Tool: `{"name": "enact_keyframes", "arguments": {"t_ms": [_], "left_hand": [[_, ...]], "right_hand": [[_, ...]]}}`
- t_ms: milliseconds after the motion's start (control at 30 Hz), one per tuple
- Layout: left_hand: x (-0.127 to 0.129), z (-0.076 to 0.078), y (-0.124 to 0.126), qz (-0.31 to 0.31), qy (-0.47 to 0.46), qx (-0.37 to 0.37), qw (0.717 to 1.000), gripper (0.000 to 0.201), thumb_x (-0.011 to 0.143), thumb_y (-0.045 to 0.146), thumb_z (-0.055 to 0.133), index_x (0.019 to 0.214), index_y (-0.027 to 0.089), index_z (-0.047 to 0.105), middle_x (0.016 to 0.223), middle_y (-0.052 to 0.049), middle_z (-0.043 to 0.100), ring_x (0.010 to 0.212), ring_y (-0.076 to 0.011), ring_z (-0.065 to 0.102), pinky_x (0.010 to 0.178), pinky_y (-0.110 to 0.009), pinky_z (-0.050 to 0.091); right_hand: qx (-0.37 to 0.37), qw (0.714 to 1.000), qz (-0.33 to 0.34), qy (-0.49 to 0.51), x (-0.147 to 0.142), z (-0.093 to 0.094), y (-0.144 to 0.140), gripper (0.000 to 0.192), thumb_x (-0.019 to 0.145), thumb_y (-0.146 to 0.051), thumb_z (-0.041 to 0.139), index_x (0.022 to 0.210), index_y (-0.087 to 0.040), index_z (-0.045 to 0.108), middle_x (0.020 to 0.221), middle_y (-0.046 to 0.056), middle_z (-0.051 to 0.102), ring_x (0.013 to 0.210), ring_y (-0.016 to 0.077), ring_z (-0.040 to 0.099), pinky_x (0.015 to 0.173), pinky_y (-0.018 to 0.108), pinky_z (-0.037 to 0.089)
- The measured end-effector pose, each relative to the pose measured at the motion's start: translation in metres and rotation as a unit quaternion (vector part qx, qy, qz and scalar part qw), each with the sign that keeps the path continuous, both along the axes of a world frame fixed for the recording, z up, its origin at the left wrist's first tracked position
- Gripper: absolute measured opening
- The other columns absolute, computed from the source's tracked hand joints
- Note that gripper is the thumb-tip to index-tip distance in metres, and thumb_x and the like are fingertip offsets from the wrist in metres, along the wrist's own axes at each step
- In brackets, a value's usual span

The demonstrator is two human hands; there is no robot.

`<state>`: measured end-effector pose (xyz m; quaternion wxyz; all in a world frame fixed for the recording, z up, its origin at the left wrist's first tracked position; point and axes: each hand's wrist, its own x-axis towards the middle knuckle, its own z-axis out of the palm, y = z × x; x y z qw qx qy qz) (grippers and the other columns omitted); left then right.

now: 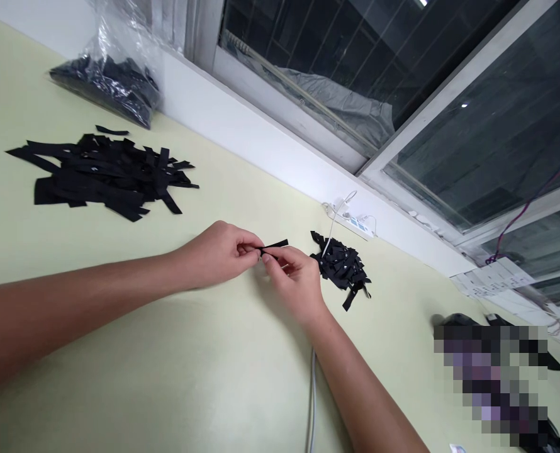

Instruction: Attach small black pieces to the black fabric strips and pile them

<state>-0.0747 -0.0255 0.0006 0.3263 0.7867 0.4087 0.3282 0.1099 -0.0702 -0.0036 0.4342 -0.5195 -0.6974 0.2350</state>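
Between my two hands, above the pale table, is a short black fabric strip (pixel 277 244). My left hand (pixel 223 253) pinches one part of it between thumb and fingertips. The thumb and fingers of my right hand (pixel 295 277) close on it right beside the left fingertips. One end of the strip sticks out past the right fingers; the part inside the pinch is hidden. Just beyond my right hand lies a small pile of black strips (pixel 343 264). Farther left spreads a larger heap of black strips (pixel 105 173), some with small white marks.
A clear plastic bag (pixel 110 75) with black pieces inside stands against the wall at the back left. A white power strip (pixel 350 220) lies by the wall, and a grey cable (pixel 313 390) crosses the table (pixel 190 384). At the right sits a pixelated area.
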Motion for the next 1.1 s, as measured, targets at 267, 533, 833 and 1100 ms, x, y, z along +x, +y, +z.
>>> {"name": "enact_keyframes", "arguments": {"t_ms": [267, 533, 833, 1100], "left_hand": [[-0.004, 0.001, 0.009, 0.024, 0.030, 0.004, 0.999, 0.022, 0.085, 0.036, 0.063, 0.088, 0.020, 0.077, 0.073, 0.001, 0.072, 0.065, -0.0136, 0.062, 0.062, -0.025, 0.044], [-0.007, 0.002, 0.010, 0.001, 0.032, 0.063, 0.998, 0.022, 0.088, 0.032, 0.059, 0.090, 0.021, 0.078, 0.082, -0.001, 0.071, 0.069, -0.0133, 0.059, 0.067, -0.027, 0.043], [-0.007, -0.001, 0.008, -0.017, 0.017, 0.043, 0.999, 0.021, 0.088, 0.031, 0.060, 0.099, 0.022, 0.076, 0.083, -0.001, 0.070, 0.066, -0.0125, 0.055, 0.063, -0.026, 0.042], [-0.006, 0.000, 0.006, -0.048, 0.012, 0.054, 0.997, 0.019, 0.089, 0.027, 0.062, 0.098, 0.022, 0.077, 0.087, 0.000, 0.073, 0.068, -0.0117, 0.058, 0.067, -0.026, 0.042]], "right_hand": [[-0.131, 0.981, -0.042, 0.136, 0.008, -0.006, 0.011, 0.024, 0.085, -0.043, 0.066, 0.094, -0.021, 0.068, 0.086, 0.003, 0.072, 0.073, 0.0170, 0.068, 0.051, 0.023, 0.047], [-0.157, 0.967, -0.082, 0.182, 0.019, -0.009, 0.017, 0.033, 0.075, -0.047, 0.077, 0.089, -0.019, 0.069, 0.077, 0.004, 0.069, 0.076, 0.0177, 0.066, 0.054, 0.023, 0.049], [-0.161, 0.961, -0.080, 0.210, 0.019, -0.005, 0.016, 0.032, 0.070, -0.045, 0.081, 0.084, -0.018, 0.068, 0.070, 0.001, 0.066, 0.059, 0.0113, 0.054, 0.052, 0.023, 0.042], [-0.139, 0.968, -0.057, 0.199, 0.015, -0.004, 0.013, 0.030, 0.070, -0.042, 0.082, 0.080, -0.018, 0.067, 0.073, 0.001, 0.067, 0.060, 0.0107, 0.052, 0.054, 0.024, 0.041]]}}
